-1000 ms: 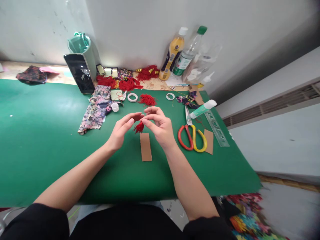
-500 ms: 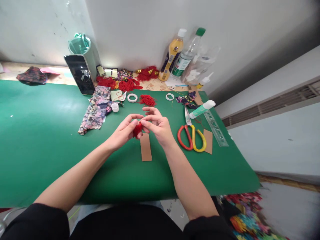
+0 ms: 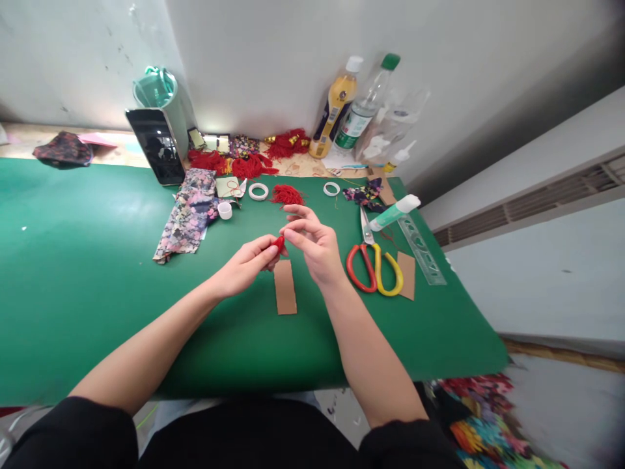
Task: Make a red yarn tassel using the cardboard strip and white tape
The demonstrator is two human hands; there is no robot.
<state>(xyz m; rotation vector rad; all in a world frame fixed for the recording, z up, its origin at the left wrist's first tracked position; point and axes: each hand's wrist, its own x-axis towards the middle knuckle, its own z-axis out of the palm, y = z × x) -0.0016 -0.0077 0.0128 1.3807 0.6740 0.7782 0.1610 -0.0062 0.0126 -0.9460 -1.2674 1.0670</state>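
Observation:
A small bundle of red thread (image 3: pixel 279 243), like a tassel, is pinched between the thumb and fingers of my left hand (image 3: pixel 251 259). Most of it is covered by those fingers. At its upper end, the thumb and forefinger of my right hand (image 3: pixel 316 249) come together in a pinch, and whatever is between them is too small to make out. The other right fingers are raised and curved. Just below both hands, a brown cardboard strip (image 3: pixel 285 288) lies on the green table mat (image 3: pixel 234 352). A red tassel (image 3: pixel 288 195) lies beyond my fingers.
Scissors (image 3: pixel 368 251) lie to the right, by a glue stick (image 3: pixel 395 212), a clear ruler (image 3: pixel 422 251) and another cardboard piece (image 3: pixel 407 276). Left of my hands are floral fabric (image 3: pixel 188 215) and a white cap (image 3: pixel 224 210). A phone (image 3: pixel 156 146) and bottles (image 3: pixel 336 111) stand behind.
The red bundle has turned and risen slightly to the right in my left hand, with less of it showing. My right hand has shifted a little right, its fingers more spread.

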